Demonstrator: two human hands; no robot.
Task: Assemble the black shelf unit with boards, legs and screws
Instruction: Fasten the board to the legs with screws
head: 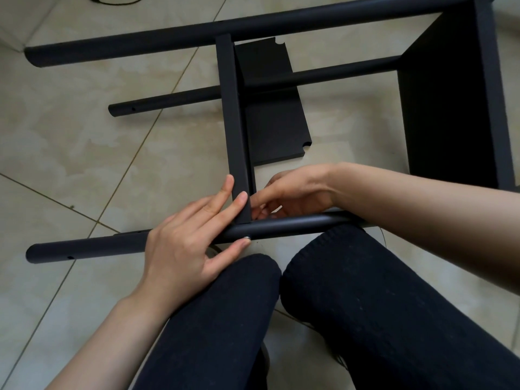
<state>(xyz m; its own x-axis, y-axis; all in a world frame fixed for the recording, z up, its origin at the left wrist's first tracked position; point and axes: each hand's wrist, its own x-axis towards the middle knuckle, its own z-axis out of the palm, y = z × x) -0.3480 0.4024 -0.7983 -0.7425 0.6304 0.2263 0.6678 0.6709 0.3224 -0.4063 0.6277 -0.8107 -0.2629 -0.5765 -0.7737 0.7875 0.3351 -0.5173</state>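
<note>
Screw going in where the middle board meets the near leg.

From the head camera: the left hand (183,243) lies with straight fingers over the near leg (281,225) and the board (235,130), thumb resting by the screw (246,237) seated in the tube. The right hand (292,195) reaches behind the board, fingers curled, though I can't tell what they're gripping. My advice: keep the board end square to the hole and start the screw by hand before tightening. A spare board (270,108) lies flat on the floor (84,136).
</note>
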